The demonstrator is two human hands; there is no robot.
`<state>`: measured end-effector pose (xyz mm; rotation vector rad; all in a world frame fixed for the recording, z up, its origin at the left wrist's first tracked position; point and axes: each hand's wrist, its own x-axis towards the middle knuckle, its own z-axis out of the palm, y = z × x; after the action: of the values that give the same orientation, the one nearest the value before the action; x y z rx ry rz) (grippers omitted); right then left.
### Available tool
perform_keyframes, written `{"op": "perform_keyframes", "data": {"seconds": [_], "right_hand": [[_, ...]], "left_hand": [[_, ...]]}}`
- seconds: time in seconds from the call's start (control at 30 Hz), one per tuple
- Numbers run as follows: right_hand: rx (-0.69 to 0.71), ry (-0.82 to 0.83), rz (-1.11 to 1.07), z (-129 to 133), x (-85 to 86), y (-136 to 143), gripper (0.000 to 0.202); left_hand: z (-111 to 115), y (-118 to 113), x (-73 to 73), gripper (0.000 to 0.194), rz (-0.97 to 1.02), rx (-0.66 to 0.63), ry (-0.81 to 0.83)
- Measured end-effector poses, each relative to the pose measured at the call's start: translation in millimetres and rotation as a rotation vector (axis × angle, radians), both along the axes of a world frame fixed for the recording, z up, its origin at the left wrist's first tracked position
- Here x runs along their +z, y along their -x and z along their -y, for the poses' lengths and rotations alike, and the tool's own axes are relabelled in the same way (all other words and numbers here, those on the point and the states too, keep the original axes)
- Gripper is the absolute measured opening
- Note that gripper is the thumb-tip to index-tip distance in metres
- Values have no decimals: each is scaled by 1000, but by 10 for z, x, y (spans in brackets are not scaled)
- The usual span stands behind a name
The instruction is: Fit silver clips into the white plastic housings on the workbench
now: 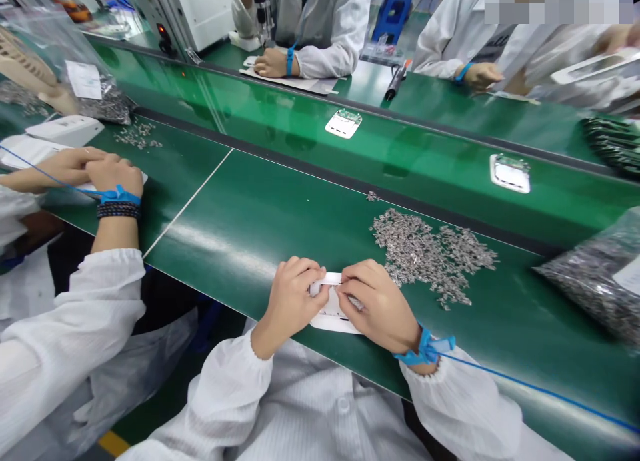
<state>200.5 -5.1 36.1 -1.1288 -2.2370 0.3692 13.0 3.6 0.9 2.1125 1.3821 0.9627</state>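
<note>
A white plastic housing (334,320) lies on the green table near its front edge, between my two hands. My left hand (294,300) holds its left side, thumb and fingers closed around the upper left part. From the right, my right hand (376,303) has its fingers pinched at the housing's upper right part; whether a small part is between the fingertips is hidden. A blue strap with a cord circles my right wrist. Just beyond my right hand, a pile of small metal pieces (417,244) is spread on the table.
A clear bag of metal parts (595,274) lies at the right. At the left, a co-worker's hands (113,171) rest over a white part. White housings (344,123) with circuit boards sit on the green conveyor (420,154). Other people work behind it.
</note>
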Motion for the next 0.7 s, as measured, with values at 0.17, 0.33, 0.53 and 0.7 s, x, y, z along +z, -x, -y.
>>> {"op": "perform_keyframes", "data": {"seconds": [0.17,0.33,0.53,0.7], "right_hand": [[-87,-12,58,-9,-4,24,7],[-93,-54,158,-31,-23,66,16],[-75,-295,-253,64,175,-79,24],[-294,-298,-411,158,18,-354,23]], "left_hand": [[-9,10,-15,8,10,2,-19],[-12,-12,-20,8,26,4,-32],[-13,194,8,13,7,69,-69],[-343,994,60,13,-246,377,-137]]}}
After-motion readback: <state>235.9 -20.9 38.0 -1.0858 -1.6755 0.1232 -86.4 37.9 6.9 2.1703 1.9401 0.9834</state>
